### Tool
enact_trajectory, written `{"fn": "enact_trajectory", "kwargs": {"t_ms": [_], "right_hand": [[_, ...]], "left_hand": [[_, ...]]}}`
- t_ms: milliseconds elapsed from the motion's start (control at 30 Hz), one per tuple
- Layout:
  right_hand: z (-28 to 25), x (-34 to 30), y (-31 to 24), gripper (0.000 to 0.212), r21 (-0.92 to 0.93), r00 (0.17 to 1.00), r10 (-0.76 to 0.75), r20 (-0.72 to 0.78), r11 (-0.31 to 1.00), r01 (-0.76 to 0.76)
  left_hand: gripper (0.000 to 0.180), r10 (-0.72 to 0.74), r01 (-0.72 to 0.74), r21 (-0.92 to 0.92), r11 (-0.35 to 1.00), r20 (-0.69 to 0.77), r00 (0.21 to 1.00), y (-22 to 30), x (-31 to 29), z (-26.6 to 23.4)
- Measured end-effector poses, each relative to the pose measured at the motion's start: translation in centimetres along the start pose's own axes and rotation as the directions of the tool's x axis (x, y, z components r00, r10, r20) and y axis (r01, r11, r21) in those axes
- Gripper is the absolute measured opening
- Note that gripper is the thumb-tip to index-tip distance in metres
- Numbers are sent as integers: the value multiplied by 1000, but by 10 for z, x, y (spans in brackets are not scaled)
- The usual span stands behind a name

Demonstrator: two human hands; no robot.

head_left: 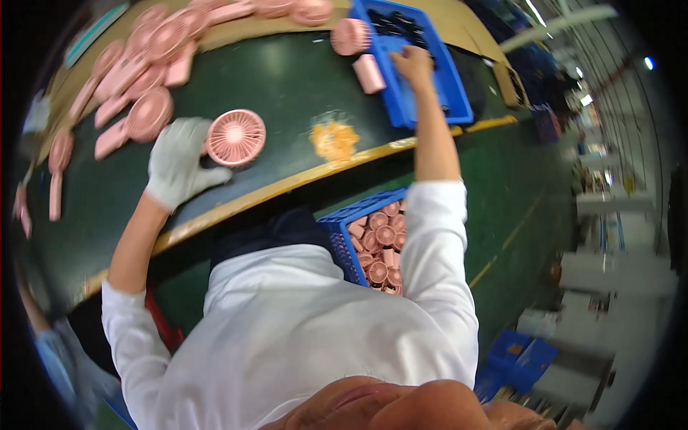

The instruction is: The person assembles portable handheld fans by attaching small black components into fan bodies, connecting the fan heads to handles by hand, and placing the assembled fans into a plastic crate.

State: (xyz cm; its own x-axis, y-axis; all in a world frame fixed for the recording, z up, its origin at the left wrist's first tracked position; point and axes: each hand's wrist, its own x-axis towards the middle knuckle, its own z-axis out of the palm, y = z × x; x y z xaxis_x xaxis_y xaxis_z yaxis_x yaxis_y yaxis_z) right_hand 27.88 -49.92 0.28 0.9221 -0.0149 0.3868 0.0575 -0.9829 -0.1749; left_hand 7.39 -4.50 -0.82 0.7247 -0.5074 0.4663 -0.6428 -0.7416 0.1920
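Note:
My left hand [175, 161], in a white glove, lies over the handle side of a pink handheld fan [236, 138] on the green table. The fan's round, ribbed grille faces up, and most of its handle is hidden under the glove. Bare, my right hand [414, 66] is inside a blue tray [455, 100] at the table's right end, its fingers curled in. Small black parts [398, 27] lie at the tray's far end, just beyond those fingers. Whatever the right fingertips hold is too small to make out. Beside the tray's left wall is another pink fan [351, 37].
Several pink fans [149, 115] are piled at the table's far left. A pink block-like piece [369, 74] rests by the tray. Yellowish tape residue [334, 140] marks the near edge. Below stands a blue crate [347, 251] full of pink fans. Another person's sleeve [57, 355] shows lower left.

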Motion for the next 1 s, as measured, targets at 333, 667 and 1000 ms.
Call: {"fn": "enact_trajectory", "kwargs": {"t_ms": [333,667,1000], "right_hand": [[50,26,-25,17,13,985,-87,-148,996,90],[24,23,24,39,238,997,6,-78,971,13],[-18,-38,-110,19,471,936,-19,-351,860,194]], "left_hand": [[46,89,-84,42,996,-127,988,11,-13,-5],[48,-193,190,36,981,246,950,24,-23,-17],[50,-494,499,-212,840,81,866,23,-4,-7]]}}
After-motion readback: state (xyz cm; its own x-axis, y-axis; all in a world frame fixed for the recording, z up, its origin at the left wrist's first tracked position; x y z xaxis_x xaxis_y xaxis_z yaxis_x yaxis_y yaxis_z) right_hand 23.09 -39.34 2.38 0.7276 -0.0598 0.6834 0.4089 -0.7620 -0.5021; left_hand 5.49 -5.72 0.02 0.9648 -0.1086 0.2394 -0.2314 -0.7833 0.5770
